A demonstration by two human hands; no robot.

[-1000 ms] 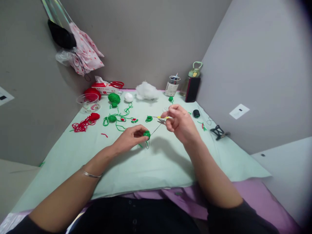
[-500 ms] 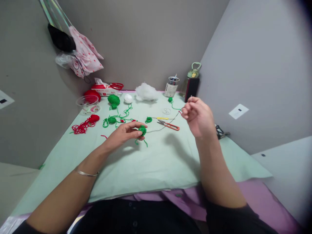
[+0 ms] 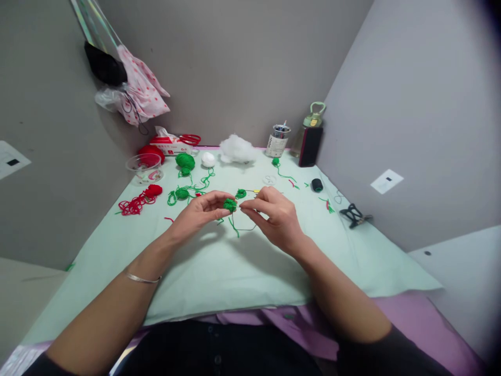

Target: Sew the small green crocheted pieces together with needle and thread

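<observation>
Between thumb and fingers my left hand (image 3: 199, 213) holds a small green yarn piece (image 3: 229, 205), with loose green ends hanging below it. Close on its right, my right hand (image 3: 276, 214) is pinched on something thin, perhaps a needle, too small to make out for sure. A dark thread (image 3: 247, 229) loops beneath the two hands. Behind them lies a small green yarn ring (image 3: 240, 194). The hook with a yellow grip (image 3: 256, 191) is partly covered by my right hand, and the orange snips are hidden.
Green yarn balls (image 3: 185, 162), red yarn (image 3: 135, 202), a clear tub (image 3: 144, 169) and white stuffing (image 3: 237, 150) lie at the back and left. A pen cup (image 3: 277, 142), a phone (image 3: 311, 147), a black spool (image 3: 317, 185) and a black clip (image 3: 353, 215) stand or lie right.
My right hand has come down and left from its raised position, to beside the green piece. My left hand still holds that piece. The spool and thread scraps on the right are now uncovered.
</observation>
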